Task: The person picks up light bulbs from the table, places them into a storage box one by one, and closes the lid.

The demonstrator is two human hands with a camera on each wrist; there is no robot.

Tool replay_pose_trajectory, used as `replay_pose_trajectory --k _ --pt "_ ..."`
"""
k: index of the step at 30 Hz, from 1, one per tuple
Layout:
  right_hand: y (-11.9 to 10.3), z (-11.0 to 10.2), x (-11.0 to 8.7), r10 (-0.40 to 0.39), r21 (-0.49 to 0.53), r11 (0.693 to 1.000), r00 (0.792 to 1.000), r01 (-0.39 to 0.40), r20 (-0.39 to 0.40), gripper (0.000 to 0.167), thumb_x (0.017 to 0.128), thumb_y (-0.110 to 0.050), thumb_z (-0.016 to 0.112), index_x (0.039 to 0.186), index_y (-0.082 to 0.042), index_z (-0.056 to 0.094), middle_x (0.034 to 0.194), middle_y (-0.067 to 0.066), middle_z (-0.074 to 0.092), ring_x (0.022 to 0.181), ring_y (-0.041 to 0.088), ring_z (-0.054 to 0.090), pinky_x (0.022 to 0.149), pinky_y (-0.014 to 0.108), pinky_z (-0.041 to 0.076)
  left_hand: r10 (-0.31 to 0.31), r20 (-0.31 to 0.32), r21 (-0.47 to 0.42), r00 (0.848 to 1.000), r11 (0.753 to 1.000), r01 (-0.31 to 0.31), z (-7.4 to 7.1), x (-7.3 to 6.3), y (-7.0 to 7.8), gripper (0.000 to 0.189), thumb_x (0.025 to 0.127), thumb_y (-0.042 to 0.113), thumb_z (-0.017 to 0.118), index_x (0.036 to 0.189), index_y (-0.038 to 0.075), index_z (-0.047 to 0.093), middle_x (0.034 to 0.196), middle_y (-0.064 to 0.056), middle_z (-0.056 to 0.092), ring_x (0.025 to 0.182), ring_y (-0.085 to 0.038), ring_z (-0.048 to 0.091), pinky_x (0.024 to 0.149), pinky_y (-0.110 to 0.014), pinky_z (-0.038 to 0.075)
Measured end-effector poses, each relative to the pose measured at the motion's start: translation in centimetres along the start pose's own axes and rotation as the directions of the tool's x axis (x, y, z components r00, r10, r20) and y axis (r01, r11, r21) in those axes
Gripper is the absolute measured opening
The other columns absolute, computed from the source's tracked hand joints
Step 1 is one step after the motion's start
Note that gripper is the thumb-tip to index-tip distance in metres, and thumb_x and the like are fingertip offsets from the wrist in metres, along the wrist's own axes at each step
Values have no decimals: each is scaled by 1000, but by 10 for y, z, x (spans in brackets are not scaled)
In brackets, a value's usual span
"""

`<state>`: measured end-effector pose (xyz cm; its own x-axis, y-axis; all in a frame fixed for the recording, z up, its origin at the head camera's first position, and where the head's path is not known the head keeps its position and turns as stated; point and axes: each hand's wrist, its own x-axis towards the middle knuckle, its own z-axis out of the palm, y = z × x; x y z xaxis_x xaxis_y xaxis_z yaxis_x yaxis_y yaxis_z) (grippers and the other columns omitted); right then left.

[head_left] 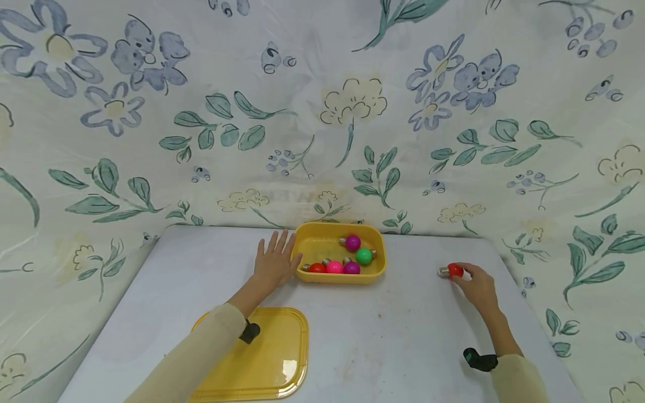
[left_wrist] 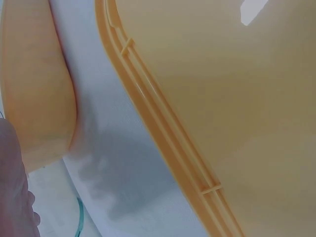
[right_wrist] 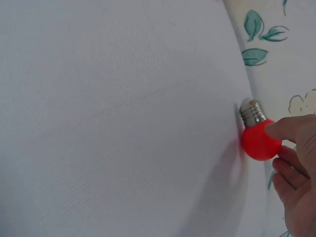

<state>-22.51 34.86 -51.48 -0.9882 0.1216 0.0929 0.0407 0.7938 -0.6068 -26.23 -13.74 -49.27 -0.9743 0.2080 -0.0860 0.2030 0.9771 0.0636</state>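
Note:
A red light bulb (head_left: 456, 271) with a silver screw base is pinched between thumb and fingers of my right hand (head_left: 478, 285), at the right side of the table. In the right wrist view the same red bulb (right_wrist: 261, 140) has its base pointing up and left. My left hand (head_left: 274, 262), fingers straight, lies against the left side of a yellow bin (head_left: 337, 278). Inside that bin lie several bulbs: a purple bulb (head_left: 353, 242), a green bulb (head_left: 364, 256), and red, pink and purple ones along the near wall.
A flat yellow tray (head_left: 272, 358) lies at the front left, partly under my left forearm. The white table (head_left: 393, 347) runs back to a flowered cloth (head_left: 312, 123) behind it and at both sides.

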Motion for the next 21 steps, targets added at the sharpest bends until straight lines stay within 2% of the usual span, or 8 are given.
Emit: replay_pose_trajectory --k 12,21 --pt "5 2 3 -40 -23 999 999 40 -22 42 91 0 65 131 12 55 131 38 52 122 54 48 98 63 42 5 -8 13 1000 1000 -5 -3 -2 1 66 108 46 25 160 7 17 165 -16 14 150 -36 10 117 -59 8" --pt "6 7 7 -7 -24 1000 1000 7 7 46 93 -2 64 135 12 51 133 37 52 125 51 47 101 61 40 5 -15 1 1000 1000 -5 -1 -1 1 67 108 47 26 161 8 16 165 -16 13 151 -36 8 117 -59 6"
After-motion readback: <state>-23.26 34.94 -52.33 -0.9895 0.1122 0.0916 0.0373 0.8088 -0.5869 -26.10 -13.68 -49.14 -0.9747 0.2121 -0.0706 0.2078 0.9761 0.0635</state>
